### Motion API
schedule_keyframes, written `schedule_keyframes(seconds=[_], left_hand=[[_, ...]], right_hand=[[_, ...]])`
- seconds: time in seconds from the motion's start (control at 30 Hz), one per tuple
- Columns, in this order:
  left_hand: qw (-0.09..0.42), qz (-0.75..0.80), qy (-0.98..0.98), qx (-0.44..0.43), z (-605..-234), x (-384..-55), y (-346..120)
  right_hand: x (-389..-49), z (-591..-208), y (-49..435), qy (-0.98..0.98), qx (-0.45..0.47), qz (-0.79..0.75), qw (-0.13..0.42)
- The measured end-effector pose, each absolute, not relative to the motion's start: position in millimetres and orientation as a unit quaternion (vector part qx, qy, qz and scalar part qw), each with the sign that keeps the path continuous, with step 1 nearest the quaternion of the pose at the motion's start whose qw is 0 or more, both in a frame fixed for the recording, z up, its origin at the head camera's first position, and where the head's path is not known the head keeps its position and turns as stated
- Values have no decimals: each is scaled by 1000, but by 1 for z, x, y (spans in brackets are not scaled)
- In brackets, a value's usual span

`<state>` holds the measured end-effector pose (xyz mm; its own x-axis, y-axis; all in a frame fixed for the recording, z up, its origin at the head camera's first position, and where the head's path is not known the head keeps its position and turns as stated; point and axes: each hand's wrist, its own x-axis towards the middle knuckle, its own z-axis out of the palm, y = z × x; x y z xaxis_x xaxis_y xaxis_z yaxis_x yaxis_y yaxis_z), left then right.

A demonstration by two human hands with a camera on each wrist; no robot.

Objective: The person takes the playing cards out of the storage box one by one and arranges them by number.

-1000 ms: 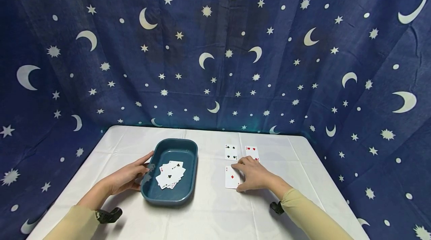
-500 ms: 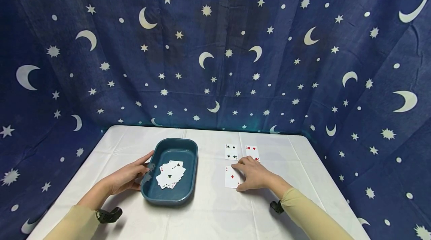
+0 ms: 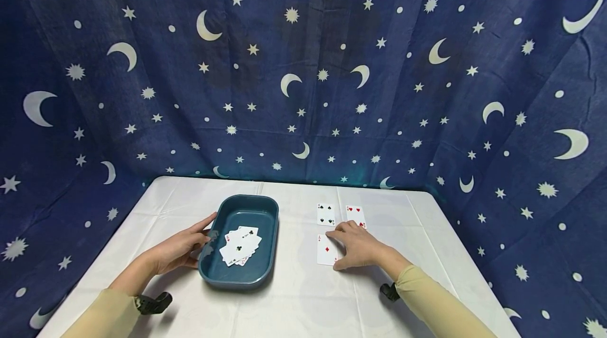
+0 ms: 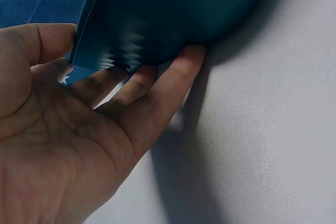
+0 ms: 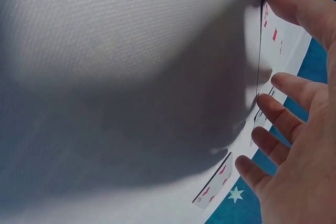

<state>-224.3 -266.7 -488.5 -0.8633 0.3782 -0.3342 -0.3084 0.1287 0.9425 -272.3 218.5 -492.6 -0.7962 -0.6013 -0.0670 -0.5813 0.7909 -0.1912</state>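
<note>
My left hand [image 3: 182, 249] touches the outer left wall of a dark teal tray [image 3: 272, 254], its fingers spread along the side, as the left wrist view shows. A loose pile of playing cards [image 3: 244, 248] lies inside, a club card on top. My right hand [image 3: 360, 246] rests over an ace of diamonds [image 3: 326, 251], flat on the table. Its thumb [image 5: 294, 3] touches the card's near corner and the index finger reaches its far edge; the hand covers the card's right part. Behind lie a four of spades [image 3: 325, 214] and a heart card [image 3: 354, 215], partly hidden.
The table has a white cloth [image 3: 294, 296]. A blue curtain [image 3: 303, 90] with moons and stars stands behind it and at both sides. Black camera mounts [image 3: 154, 304] sit on the wrists.
</note>
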Motion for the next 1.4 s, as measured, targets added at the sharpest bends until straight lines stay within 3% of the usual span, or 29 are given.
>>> schedule_keyframes(seconds=[0.33, 0.6, 1.4], left_hand=[[259, 656, 708, 24, -488, -223, -267], [257, 657, 709, 23, -489, -222, -268], [254, 656, 710, 8, -488, -224, -265]], right_hand=[[-275, -480, 218, 942, -314, -104, 47], [-282, -471, 206, 934, -343, -104, 1], [-280, -428, 104, 893, -435, -114, 2]])
